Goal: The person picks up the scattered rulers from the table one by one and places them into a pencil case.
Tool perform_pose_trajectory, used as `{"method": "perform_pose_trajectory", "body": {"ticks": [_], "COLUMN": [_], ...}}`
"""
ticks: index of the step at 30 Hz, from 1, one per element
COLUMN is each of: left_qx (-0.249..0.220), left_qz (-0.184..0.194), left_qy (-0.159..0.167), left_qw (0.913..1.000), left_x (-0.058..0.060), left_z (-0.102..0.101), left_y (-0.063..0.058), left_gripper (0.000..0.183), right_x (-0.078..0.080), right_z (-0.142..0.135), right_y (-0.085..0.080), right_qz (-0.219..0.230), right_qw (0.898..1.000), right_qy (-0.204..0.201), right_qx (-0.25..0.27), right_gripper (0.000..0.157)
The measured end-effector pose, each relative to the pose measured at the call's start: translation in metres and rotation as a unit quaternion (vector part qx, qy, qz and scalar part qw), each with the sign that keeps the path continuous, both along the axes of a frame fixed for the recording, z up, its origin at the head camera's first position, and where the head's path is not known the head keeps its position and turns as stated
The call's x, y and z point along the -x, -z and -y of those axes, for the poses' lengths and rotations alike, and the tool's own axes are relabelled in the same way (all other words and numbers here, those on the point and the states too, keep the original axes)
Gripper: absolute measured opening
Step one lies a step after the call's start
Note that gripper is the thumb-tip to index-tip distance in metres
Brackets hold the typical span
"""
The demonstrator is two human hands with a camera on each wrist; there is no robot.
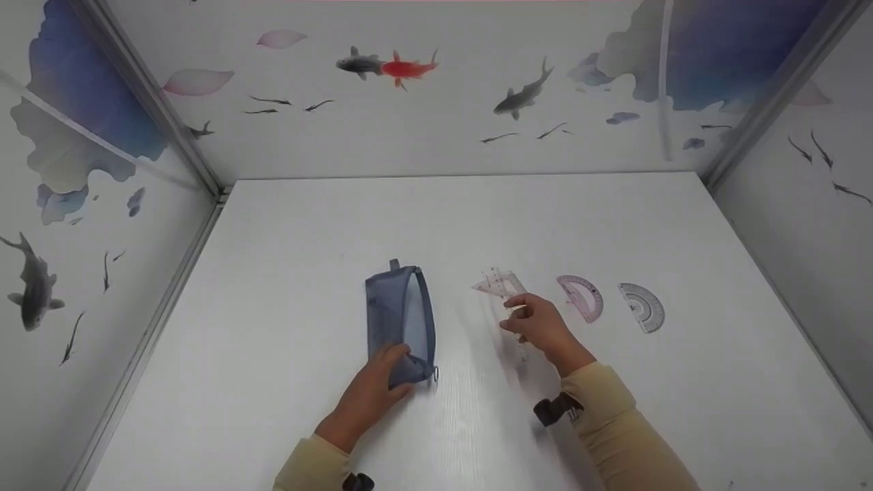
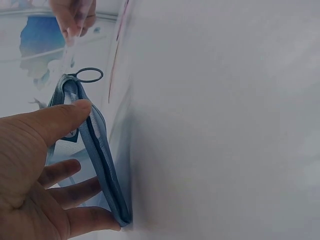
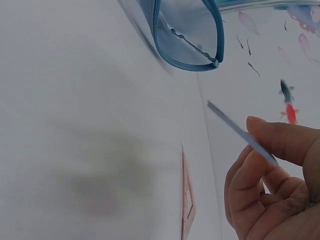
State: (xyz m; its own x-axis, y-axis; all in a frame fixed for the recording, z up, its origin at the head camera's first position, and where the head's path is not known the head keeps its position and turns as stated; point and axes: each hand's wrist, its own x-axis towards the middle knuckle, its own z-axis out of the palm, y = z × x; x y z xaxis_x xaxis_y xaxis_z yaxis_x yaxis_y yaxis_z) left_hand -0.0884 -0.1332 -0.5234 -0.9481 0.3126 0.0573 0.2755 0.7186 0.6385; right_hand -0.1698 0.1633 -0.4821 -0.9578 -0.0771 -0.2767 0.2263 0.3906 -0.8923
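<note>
A blue-grey zippered pencil case [image 1: 385, 310] lies on the table with its long mouth gaping toward the right. My left hand [image 1: 372, 389] grips its near end, thumb over the zipper rim [image 2: 100, 145] and fingers along the other side. To the right, my right hand [image 1: 542, 327] pinches a thin clear plastic strip [image 3: 240, 131] between thumb and fingers, raised off the table. Seen edge-on, its exact kind cannot be told. Just beyond that hand lies a pinkish clear set square [image 1: 496, 281], also visible as a pink triangle [image 3: 187, 200] in the right wrist view.
Right of the right hand lie a pink protractor [image 1: 582, 299] and a clear protractor [image 1: 642, 308]. A white table [image 1: 286, 225] carries everything. Walls [image 1: 443, 136] printed with fish enclose it at the back and both sides. A zipper ring [image 2: 90, 75] sticks out from the case's end.
</note>
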Motion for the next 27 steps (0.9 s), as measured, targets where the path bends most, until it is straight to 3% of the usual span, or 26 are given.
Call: {"method": "perform_pose_trajectory", "body": {"ticks": [5,12,27], "left_qx": [0.001,-0.012,-0.005], "left_qz": [-0.001,0.027,0.014], "left_qy": [-0.001,-0.004,-0.003], "left_qw": [1.0,0.9995,0.9999], "left_x": [0.0,-0.001,-0.002], "left_z": [0.0,-0.001,-0.001], "left_y": [-0.001,-0.005,-0.005], "left_gripper": [0.058,0.059,0.057], "right_x": [0.001,0.0,0.005], "right_z": [0.01,0.023,0.049], "right_y": [0.0,0.002,0.0], "right_qz": [0.002,0.0,0.013], "right_qw": [1.0,1.0,0.999], "right_qy": [0.001,-0.01,-0.016], "right_qx": [0.013,0.03,0.033], "right_gripper": [0.037,0.037,0.038]}}
